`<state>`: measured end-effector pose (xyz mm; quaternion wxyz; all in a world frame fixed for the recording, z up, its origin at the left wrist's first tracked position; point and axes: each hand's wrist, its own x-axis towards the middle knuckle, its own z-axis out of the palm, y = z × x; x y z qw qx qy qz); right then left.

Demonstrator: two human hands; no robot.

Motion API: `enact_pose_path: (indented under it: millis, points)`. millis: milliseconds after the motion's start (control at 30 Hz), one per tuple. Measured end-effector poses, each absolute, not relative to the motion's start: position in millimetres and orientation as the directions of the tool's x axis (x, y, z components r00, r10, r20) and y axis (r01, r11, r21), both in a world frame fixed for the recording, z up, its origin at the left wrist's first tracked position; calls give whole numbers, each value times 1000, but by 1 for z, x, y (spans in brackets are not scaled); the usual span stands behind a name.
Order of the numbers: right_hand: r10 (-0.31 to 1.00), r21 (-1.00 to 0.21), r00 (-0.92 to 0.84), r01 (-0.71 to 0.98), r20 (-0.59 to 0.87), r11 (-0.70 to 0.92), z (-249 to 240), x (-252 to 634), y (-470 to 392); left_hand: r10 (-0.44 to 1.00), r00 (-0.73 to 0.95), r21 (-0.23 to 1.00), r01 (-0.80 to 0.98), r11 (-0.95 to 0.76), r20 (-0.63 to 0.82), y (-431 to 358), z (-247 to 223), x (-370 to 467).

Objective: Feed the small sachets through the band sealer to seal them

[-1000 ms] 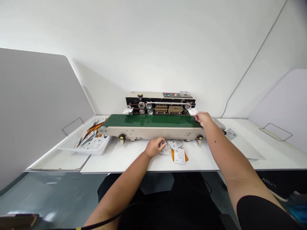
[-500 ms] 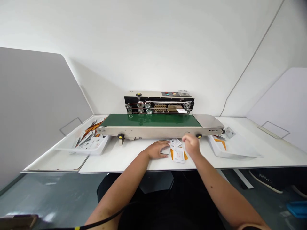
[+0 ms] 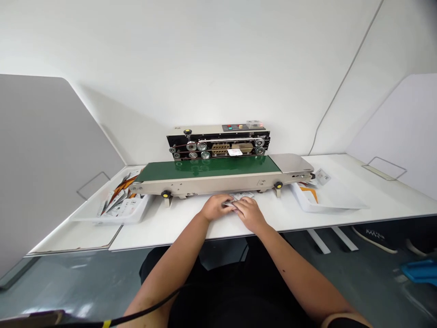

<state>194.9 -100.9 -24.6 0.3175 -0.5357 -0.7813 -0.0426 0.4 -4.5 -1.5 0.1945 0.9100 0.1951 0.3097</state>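
My left hand [image 3: 215,207] and my right hand [image 3: 250,213] meet on the white table in front of the machine. Between their fingertips is a small printed packet [image 3: 230,203], mostly covered by the fingers. Just behind them lie more white printed packets [image 3: 245,194], close to the conveyor's front side. A band sealing machine [image 3: 218,142] with a green conveyor belt [image 3: 208,167] stands beyond the hands. One white packet [image 3: 235,152] sticks out from its sealing rollers, above the belt.
At the left, a clear plastic bin [image 3: 136,216] holds several white and orange packets. Another clear bin [image 3: 321,207] with an orange packet stands at the right, partly under the conveyor's end. Grey partitions [image 3: 51,150] flank the table.
My right hand has come down and left to join the left hand at a packet. The orange-and-white packets beside it no longer show. The packet in the sealer has travelled left.
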Motion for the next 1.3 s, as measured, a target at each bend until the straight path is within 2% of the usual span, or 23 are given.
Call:
enact_pose_path:
  millis: [133,233,367,500,600,700,767,833,867,933,1000,1033,1100,1200,1300]
  points:
    - [787,-353,-89,858,611,372,-26,200,-99,546,673,527,263,-808,500,-8,1,0]
    - [779,-473,32,810,627,347,-27,204,-98,626,572,577,297,-761,530,-9,1,1]
    - [804,-660,173,680,568,319,-31,209,-96,669,557,693,213,-688,493,-11,1,3]
    - [836,-748,224,599,501,288,-34,212,-95,721,557,795,167,-583,412,-13,2,5]
    - [824,-707,194,637,533,308,-29,213,-96,737,561,834,140,-534,377,-13,0,5]
    - [831,-558,1,741,557,374,-10,218,-98,713,597,838,119,-532,367,-11,-4,5]
    - [872,-499,-138,774,470,391,10,227,-97,681,626,827,101,-553,380,-10,-6,4]
    - [915,-537,-167,765,367,355,35,244,-92,659,633,810,83,-580,406,-9,-6,4]
    - [928,-590,-131,739,348,325,49,255,-87,656,625,800,84,-594,422,-9,-6,4]
    - [912,-728,52,621,407,289,75,281,-73,661,601,769,116,-629,450,-10,-4,3]
    - [794,-834,350,443,497,328,98,308,-52,662,590,732,167,-660,462,-10,-3,1]
    - [714,-863,492,365,498,351,107,321,-40,660,592,717,188,-672,462,-10,-3,1]
    - [600,-909,688,243,408,340,119,344,-18,655,602,695,219,-685,457,-10,-2,0]
    - [594,-973,776,107,211,206,123,362,9,651,610,673,245,-697,452,-9,-3,-2]
    - [671,-996,738,17,74,91,118,361,24,643,617,653,260,-711,454,-9,-3,-2]
